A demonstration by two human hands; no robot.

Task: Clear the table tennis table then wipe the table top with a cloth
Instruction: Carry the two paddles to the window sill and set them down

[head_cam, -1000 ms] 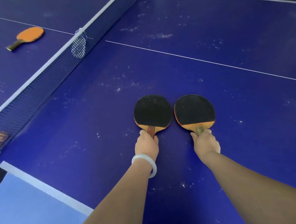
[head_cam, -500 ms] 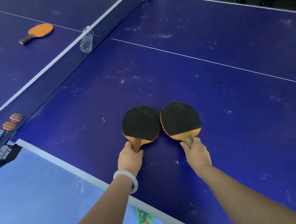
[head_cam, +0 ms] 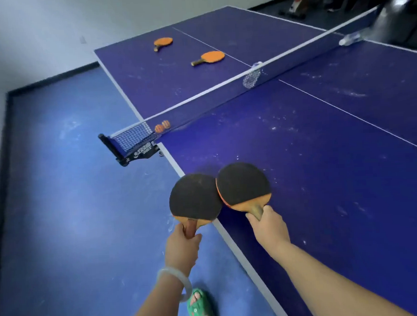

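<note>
Step in hand: clearing; wiping not yet begun, and no cloth is showing.

- Left hand (head_cam: 182, 248) is curling its fingers round the reddish wooden handle of the left paddle (head_cam: 195, 198), whose round blade is hanging across the table (head_cam: 349, 198)'s near side edge, partly above the floor.
- Right paddle (head_cam: 244, 183), with a matte black rubber face and an orange rim, is lying rim to rim with it, just inside that edge.
- Right hand (head_cam: 269, 227) is gripping its tan handle.
- Judgement: both are going off the table.

Waiting:
- two orange balls (head_cam: 162, 127) against the mesh net (head_cam: 200, 105), by the near side edge
- two orange-faced paddles (head_cam: 163, 41) lying flat on the far half
- a blurred clear object (head_cam: 348, 39) at the net's far end

Next move calls for parking this pair off the table to free both hands.

The top is reading as hard, smooth and purple, dusted with white specks.
</note>
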